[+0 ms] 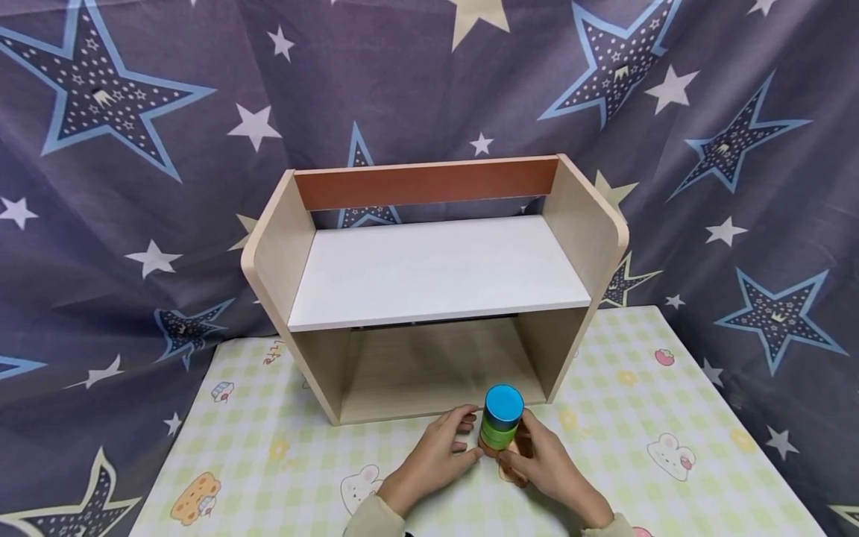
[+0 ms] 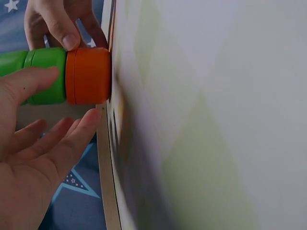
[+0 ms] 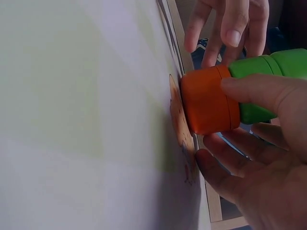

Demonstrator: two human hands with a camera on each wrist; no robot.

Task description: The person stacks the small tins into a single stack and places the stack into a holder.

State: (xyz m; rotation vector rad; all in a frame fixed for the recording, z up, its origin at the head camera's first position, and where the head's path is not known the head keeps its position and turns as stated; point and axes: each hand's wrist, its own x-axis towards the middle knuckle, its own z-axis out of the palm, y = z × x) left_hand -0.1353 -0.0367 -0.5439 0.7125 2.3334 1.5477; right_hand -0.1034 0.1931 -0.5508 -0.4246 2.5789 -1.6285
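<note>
Coloured stack stands upright just in front of the shelf.
Right hand grasps it; left hand, loose, is beside it. Steadying the orange base should keep the blue top level.

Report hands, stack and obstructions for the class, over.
Left hand open beside stack; right hand cupped opposite, grip unclear. Stack upright on table, before shelf unit. No obstacle visible between stack and shelf unit.
</note>
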